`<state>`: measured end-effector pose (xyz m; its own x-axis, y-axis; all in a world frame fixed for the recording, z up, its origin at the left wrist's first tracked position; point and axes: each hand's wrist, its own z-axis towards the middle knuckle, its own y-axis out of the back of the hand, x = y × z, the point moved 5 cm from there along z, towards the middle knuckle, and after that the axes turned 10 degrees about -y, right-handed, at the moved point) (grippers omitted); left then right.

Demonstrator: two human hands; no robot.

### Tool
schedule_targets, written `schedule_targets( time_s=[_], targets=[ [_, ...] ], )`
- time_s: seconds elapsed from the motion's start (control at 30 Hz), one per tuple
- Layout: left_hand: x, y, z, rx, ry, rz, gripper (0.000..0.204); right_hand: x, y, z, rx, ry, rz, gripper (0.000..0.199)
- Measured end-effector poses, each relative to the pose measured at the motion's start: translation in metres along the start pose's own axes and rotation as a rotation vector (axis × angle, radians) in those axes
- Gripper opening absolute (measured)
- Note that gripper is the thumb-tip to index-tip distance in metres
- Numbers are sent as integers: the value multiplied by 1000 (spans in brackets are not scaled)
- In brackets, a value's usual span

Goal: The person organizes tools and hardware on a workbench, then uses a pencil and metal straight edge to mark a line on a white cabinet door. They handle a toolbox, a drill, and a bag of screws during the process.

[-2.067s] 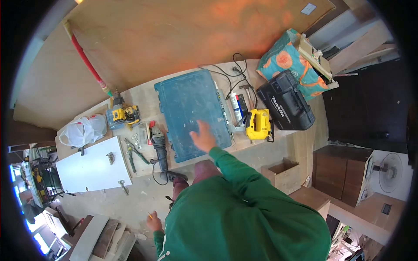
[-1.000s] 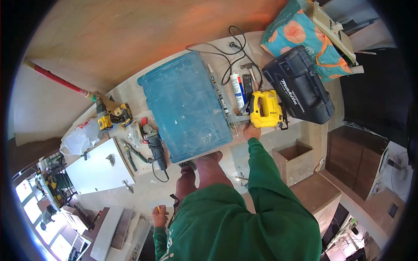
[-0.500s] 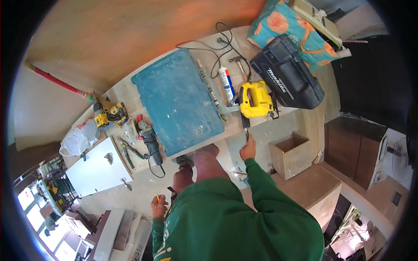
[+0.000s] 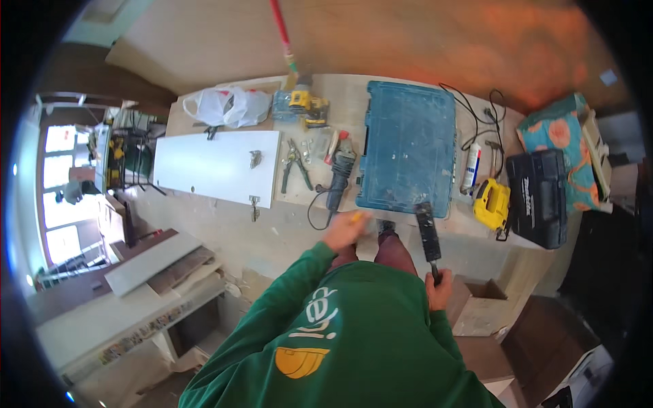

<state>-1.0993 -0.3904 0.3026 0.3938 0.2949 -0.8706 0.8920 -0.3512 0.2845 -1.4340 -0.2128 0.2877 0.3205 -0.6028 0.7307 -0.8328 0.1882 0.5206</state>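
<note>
A: What is held now?

B: A long black tool (image 4: 427, 234) is gripped at its lower end by the right hand (image 4: 439, 289), fingers closed round it, its far end over the blue case (image 4: 407, 146). Half a second ago that hand was empty.

A: And the left hand (image 4: 345, 230)?

B: It has been raised to the tabletop (image 4: 394, 224) edge below the grinder (image 4: 338, 173); it is blurred, so its fingers cannot be told.
</note>
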Motion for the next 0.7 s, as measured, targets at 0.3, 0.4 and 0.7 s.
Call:
schedule_targets(
  time_s=[0.3, 0.4, 0.7],
  targets=[
    [11, -20, 5, -152, 135, -593, 55, 174, -148, 32, 311, 321, -347, 34],
    [11, 3, -4, -325, 203, -650, 44, 178, -171, 19, 368, 214, -414, 41],
    [227, 95, 62, -497, 404, -461, 49, 122, -105, -35, 244, 68, -355, 43]
  ],
)
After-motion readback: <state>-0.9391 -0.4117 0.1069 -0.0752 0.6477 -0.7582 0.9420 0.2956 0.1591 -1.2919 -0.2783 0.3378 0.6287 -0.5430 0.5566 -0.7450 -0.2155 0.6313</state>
